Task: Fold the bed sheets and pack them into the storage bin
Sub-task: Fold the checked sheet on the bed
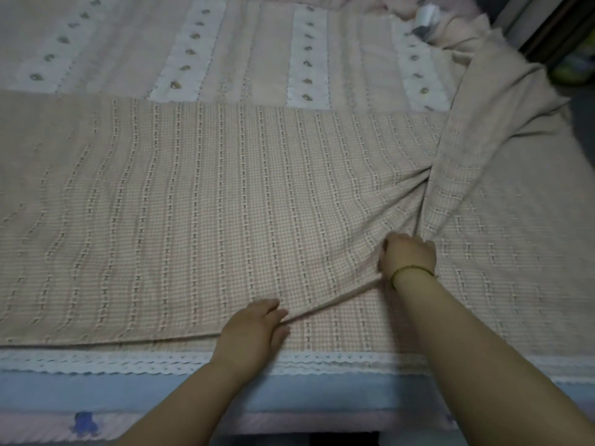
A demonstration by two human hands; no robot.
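A checked bed sheet [225, 204] is held on a bed [322, 392].
Its fold is pinched by the left grip [254, 329], its bunched cloth clenched by the right grip [409, 255].

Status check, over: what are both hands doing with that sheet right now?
Left hand pinches the sheet at its fold edge. Right hand grips bunched fabric. Sheet partly folded, right side rumpled. Storage bin not in view.

Blue bed edge [96, 394] near, blue motif [84, 423] near left, white-grey object [426, 17] far right, dark furniture [560, 24] beyond it, yellow-green item [570, 72] alongside.
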